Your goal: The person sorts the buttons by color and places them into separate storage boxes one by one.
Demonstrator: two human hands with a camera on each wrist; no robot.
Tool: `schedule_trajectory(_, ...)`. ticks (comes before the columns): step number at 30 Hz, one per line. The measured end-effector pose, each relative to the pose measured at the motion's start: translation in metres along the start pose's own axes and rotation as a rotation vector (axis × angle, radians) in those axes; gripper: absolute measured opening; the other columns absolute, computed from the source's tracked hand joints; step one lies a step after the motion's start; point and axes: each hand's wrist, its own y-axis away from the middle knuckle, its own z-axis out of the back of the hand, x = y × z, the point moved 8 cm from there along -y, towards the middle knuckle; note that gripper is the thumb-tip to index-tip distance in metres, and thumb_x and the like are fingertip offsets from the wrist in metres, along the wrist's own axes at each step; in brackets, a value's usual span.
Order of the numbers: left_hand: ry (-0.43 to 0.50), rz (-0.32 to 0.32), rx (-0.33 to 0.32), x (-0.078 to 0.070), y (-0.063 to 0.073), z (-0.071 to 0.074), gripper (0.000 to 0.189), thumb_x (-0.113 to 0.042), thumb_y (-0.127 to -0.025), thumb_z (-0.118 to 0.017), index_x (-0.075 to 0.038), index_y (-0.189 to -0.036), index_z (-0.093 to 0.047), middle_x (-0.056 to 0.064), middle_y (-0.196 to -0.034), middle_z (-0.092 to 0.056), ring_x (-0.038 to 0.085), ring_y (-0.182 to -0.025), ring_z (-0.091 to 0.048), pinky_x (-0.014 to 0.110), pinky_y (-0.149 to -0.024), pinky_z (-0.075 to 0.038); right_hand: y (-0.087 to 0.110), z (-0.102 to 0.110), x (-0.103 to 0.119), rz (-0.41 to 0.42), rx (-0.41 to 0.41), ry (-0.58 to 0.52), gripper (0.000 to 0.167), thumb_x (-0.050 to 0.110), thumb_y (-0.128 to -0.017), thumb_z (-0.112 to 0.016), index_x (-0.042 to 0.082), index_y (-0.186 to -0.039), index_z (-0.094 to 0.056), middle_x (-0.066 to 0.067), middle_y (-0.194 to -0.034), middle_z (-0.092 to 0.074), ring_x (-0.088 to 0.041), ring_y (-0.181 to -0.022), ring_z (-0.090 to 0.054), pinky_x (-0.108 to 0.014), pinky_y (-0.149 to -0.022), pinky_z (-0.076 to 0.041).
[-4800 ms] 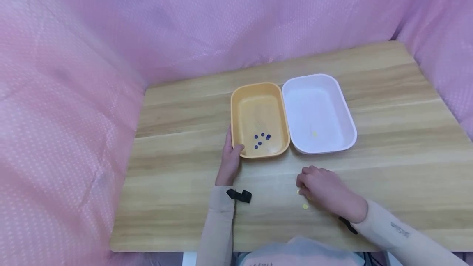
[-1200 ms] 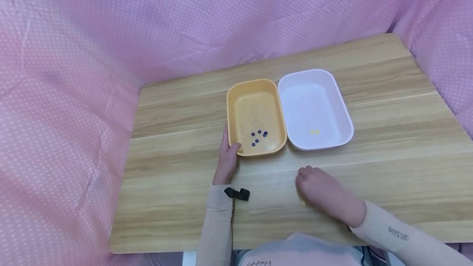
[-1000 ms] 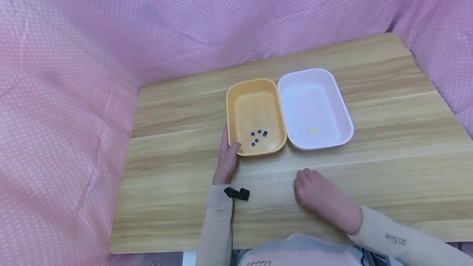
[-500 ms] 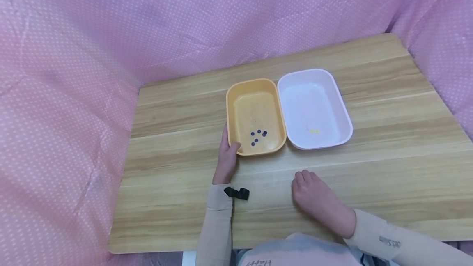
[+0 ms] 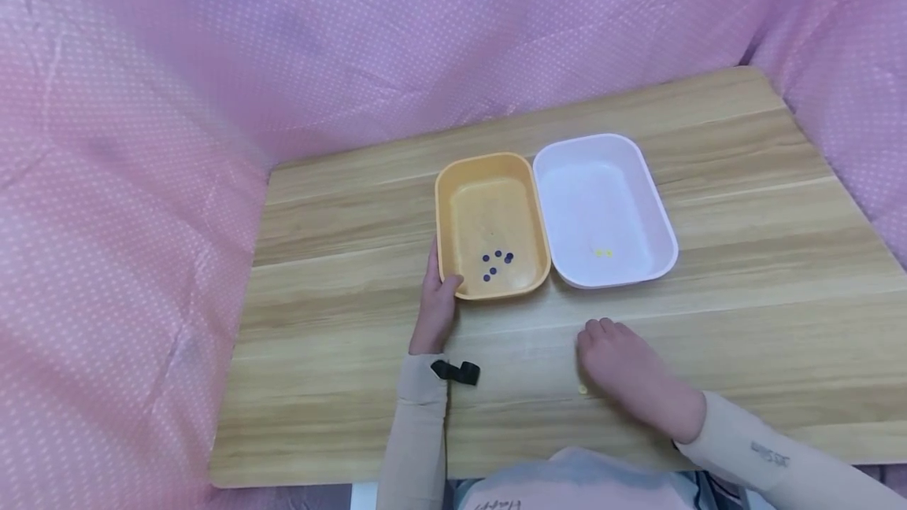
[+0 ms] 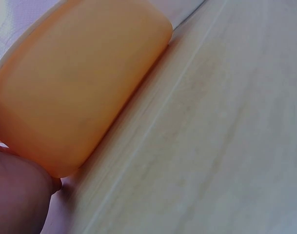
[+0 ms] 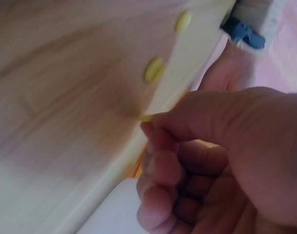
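Observation:
My left hand (image 5: 435,307) grips the near left corner of an orange-yellow plastic tub (image 5: 489,211), thumb over the rim. In the left wrist view the tub's outer wall (image 6: 85,83) fills the upper left. Several small dark blue discs (image 5: 493,271) lie inside the tub. My right hand (image 5: 627,368) is low over the table in front of the white tub (image 5: 602,203). The right wrist view shows its thumb and forefinger pinching a small yellow disc (image 7: 146,118). More yellow discs (image 7: 153,69) lie near it on the table. Two yellow discs (image 5: 603,253) are in the white tub.
The two tubs stand side by side on a wood-grain table (image 5: 340,290). Pink dotted cloth (image 5: 397,38) hangs behind and at both sides. The person's body (image 5: 574,482) is at the table's near edge.
A second yellow disc is now in the white tub, against one in the oldest frame. Over the last half second my right hand has shifted slightly right, uncovering a yellow disc. My left hand stays put.

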Motion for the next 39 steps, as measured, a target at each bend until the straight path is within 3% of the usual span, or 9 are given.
schedule_trajectory(6, -0.027, 0.009, 0.004, -0.004, 0.001, 0.000, 0.082, -0.002, -0.086, -0.044, -0.024, -0.157, -0.012, -0.014, -0.159, -0.017, 0.001, -0.140, -0.023, 0.023, -0.114, -0.023, 0.001, 0.005, -0.017, -0.073, 0.024, -0.200, 0.018, -0.007, -0.072, -0.063, 0.006, -0.071, -0.050, -0.001, -0.067, -0.042, -0.017, -0.061, -0.041, -0.031, -0.054, -0.042)
schedule_trajectory(11, -0.031, -0.007, 0.010, 0.001, -0.003, 0.000, 0.082, -0.003, -0.086, -0.044, -0.023, -0.158, -0.011, -0.012, -0.160, -0.016, 0.005, -0.142, -0.022, 0.030, -0.115, -0.022, -0.002, 0.025, -0.040, -0.204, 0.090, -0.683, 0.013, 0.004, -0.085, -0.062, 0.015, -0.080, -0.060, 0.010, -0.069, -0.049, -0.004, -0.062, -0.047, -0.023, -0.055, -0.045)
schedule_trajectory(15, -0.021, -0.009, 0.020, 0.000, -0.004, -0.001, 0.081, -0.003, -0.087, -0.044, -0.027, -0.157, -0.012, -0.011, -0.160, -0.015, 0.007, -0.142, -0.022, 0.031, -0.115, -0.023, -0.003, 0.048, -0.078, -0.387, 0.100, -0.987, 0.011, 0.018, -0.095, -0.060, 0.013, -0.098, -0.069, 0.003, -0.081, -0.062, -0.009, -0.072, -0.054, -0.024, -0.062, -0.049)
schedule_trajectory(17, -0.019, -0.006, 0.022, 0.000, -0.004, -0.001, 0.080, -0.003, -0.088, -0.044, -0.027, -0.157, -0.012, -0.011, -0.160, -0.016, 0.006, -0.142, -0.023, 0.029, -0.115, -0.023, -0.003, 0.053, -0.102, -0.507, 0.077, -1.064, 0.023, 0.028, -0.097, -0.057, 0.011, -0.107, -0.069, -0.003, -0.091, -0.065, -0.013, -0.079, -0.054, -0.025, -0.066, -0.049)
schedule_trajectory(20, -0.013, 0.011, 0.023, 0.001, -0.004, -0.001, 0.080, -0.002, -0.088, -0.043, -0.028, -0.157, -0.012, -0.014, -0.159, -0.017, 0.003, -0.141, -0.024, 0.026, -0.114, -0.024, -0.003, 0.051, -0.128, -0.652, 0.058, -1.157, 0.039, 0.040, -0.097, -0.054, 0.008, -0.116, -0.065, -0.003, -0.082, -0.059, -0.016, -0.077, -0.050, -0.025, -0.064, -0.044)
schedule_trajectory(24, -0.013, 0.020, 0.025, 0.003, -0.003, -0.002, 0.081, -0.002, -0.087, -0.043, -0.030, -0.157, -0.012, -0.016, -0.158, -0.017, 0.002, -0.140, -0.025, 0.025, -0.113, -0.024, -0.004, 0.042, -0.142, -0.705, 0.054, -1.270, 0.043, 0.039, -0.097, -0.056, 0.003, -0.120, -0.062, -0.002, -0.063, -0.040, -0.020, -0.062, -0.041, -0.029, -0.055, -0.036)
schedule_trajectory(28, -0.003, 0.001, 0.026, 0.003, -0.004, -0.002, 0.081, -0.002, -0.087, -0.044, -0.031, -0.156, -0.013, -0.015, -0.159, -0.017, 0.003, -0.141, -0.023, 0.027, -0.114, -0.023, -0.005, 0.037, -0.147, -0.727, 0.037, -1.348, 0.039, 0.035, -0.097, -0.057, 0.003, -0.118, -0.062, 0.002, -0.061, -0.038, -0.017, -0.059, -0.038, -0.028, -0.053, -0.034)
schedule_trajectory(32, 0.002, -0.011, 0.020, 0.002, -0.005, -0.001, 0.081, -0.002, -0.086, -0.044, -0.034, -0.155, -0.015, -0.016, -0.158, -0.018, 0.003, -0.141, -0.024, 0.028, -0.115, -0.023, -0.012, 0.037, -0.154, -0.720, 0.031, -1.306, 0.038, 0.036, -0.097, -0.057, 0.003, -0.115, -0.062, 0.001, -0.063, -0.040, -0.016, -0.060, -0.039, -0.028, -0.051, -0.034)
schedule_trajectory(39, 0.002, -0.028, 0.020, 0.002, -0.005, -0.001, 0.082, -0.002, -0.085, -0.043, -0.034, -0.155, -0.015, -0.018, -0.157, -0.019, 0.003, -0.141, -0.025, 0.029, -0.115, -0.023, -0.055, 0.031, -0.162, -0.485, 0.117, -0.674, 0.028, 0.021, -0.095, -0.052, -0.001, -0.096, -0.070, -0.006, -0.076, -0.061, -0.020, -0.072, -0.052, -0.032, -0.065, -0.042)
